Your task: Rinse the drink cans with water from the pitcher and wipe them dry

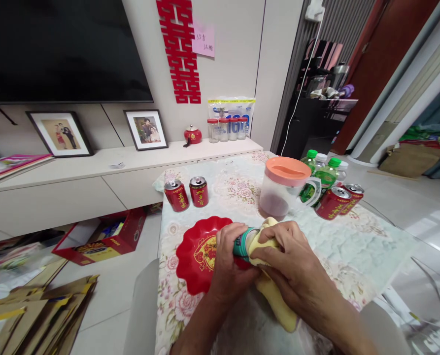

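My left hand is wrapped round a green can, which lies tilted above a red scalloped plate. In my right hand a pale yellow cloth is bunched and pressed over the can's silvery end. The cloth's loose part hangs down below my fingers. Part of the plate is hidden behind my left hand. Beyond my hands stands a clear pitcher with an orange lid, its handle to the right. Two red cans, one nearer and one beside it, stand past the plate.
Green-capped bottles and two more red cans stand at the table's right. A flowered tablecloth covers the table. Behind it, a low white cabinet carries photo frames, a red pot and several glass jars. Flattened cardboard lies at left.
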A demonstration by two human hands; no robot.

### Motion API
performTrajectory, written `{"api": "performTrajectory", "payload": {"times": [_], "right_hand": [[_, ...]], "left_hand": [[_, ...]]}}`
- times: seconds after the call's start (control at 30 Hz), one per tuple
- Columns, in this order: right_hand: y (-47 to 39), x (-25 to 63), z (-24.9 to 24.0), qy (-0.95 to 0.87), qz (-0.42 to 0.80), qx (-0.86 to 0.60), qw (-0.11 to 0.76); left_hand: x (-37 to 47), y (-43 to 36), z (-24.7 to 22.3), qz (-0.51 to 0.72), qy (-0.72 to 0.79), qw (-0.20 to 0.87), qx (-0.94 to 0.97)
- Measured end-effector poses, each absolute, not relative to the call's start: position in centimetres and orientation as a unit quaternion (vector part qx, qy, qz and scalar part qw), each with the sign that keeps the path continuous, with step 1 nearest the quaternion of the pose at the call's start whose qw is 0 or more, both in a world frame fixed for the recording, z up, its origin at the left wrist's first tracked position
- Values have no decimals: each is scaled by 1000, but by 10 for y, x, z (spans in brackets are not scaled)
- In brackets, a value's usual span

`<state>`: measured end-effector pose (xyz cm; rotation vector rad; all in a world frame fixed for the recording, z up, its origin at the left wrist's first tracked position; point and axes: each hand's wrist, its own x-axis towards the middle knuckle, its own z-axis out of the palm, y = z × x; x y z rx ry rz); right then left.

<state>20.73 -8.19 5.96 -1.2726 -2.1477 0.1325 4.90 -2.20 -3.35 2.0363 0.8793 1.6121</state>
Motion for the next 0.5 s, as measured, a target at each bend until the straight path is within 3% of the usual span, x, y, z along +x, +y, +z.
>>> {"api": "performTrajectory", "payload": {"times": [0.17,0.3,0.5], "right_hand": [[-81,227,60,-812,17,-503,296],[-74,240,57,-735,-61,-551,391],[-65,228,52,-702,13,-507,501]], "left_hand": [[50,-23,-35,587,340,255,689],[52,-25,-34,610,359,373,600],[56,-27,-30,584,298,534,534]]}}
